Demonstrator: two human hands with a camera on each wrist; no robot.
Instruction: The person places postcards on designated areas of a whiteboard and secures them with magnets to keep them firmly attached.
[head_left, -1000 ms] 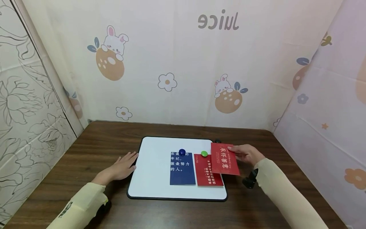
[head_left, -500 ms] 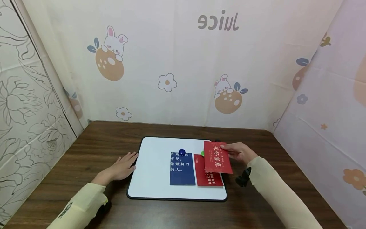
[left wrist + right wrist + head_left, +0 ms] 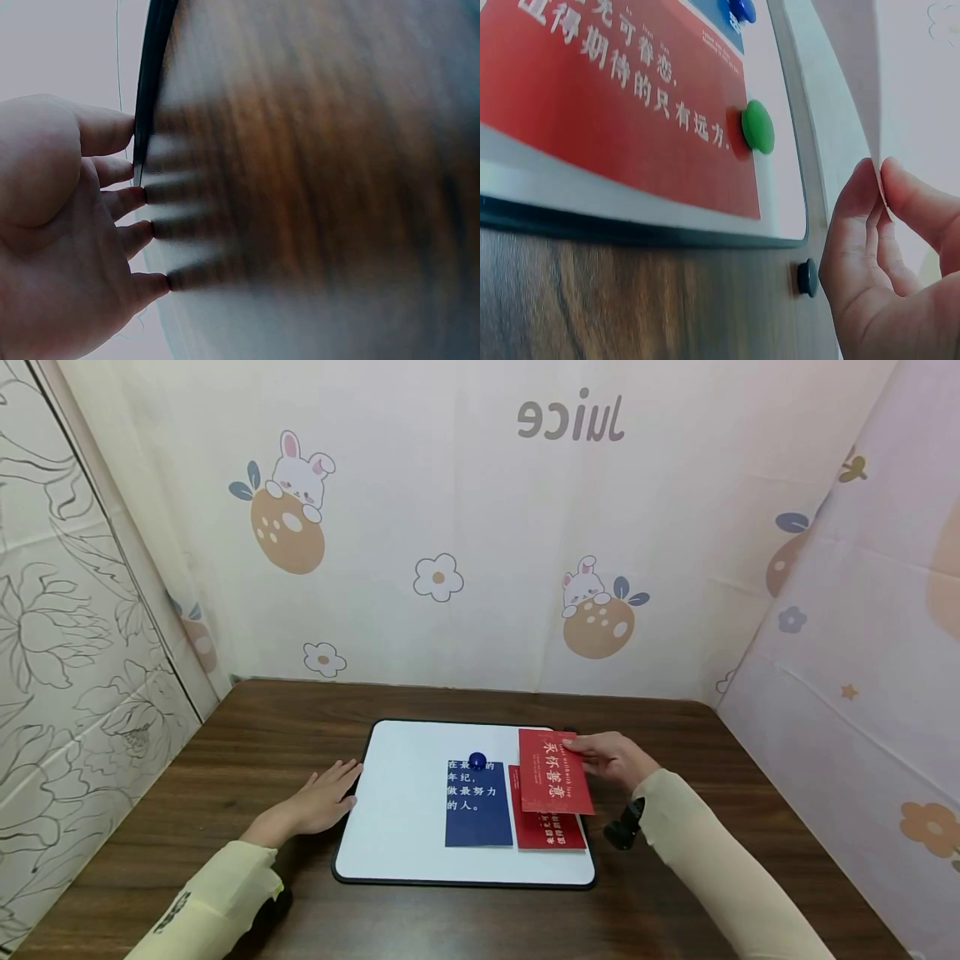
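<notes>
With thumb and fingers, my right hand [image 3: 615, 758] pinches the right edge of a red card [image 3: 551, 777] with white writing. This card is held above the whiteboard [image 3: 401, 802], overlapping a second red card [image 3: 553, 837] that lies there. A green magnet [image 3: 758, 126] sits on the lower card's edge in the right wrist view; the held card hides it from the head view. Left of these lies a blue card [image 3: 480, 822] under a dark blue magnet [image 3: 477, 761]. My left hand [image 3: 318, 797] has its fingers extended, fingertips touching the board's left black edge [image 3: 150, 75].
A small black magnet-like knob [image 3: 807, 277] stands on the wooden table [image 3: 450, 922] beside the board's far right corner. Patterned curtains [image 3: 450, 485] hang behind the table and along its sides.
My right hand has carried the red card leftward over the board, and it now covers the green magnet and more of the lower red card. The left hand stays in place.
</notes>
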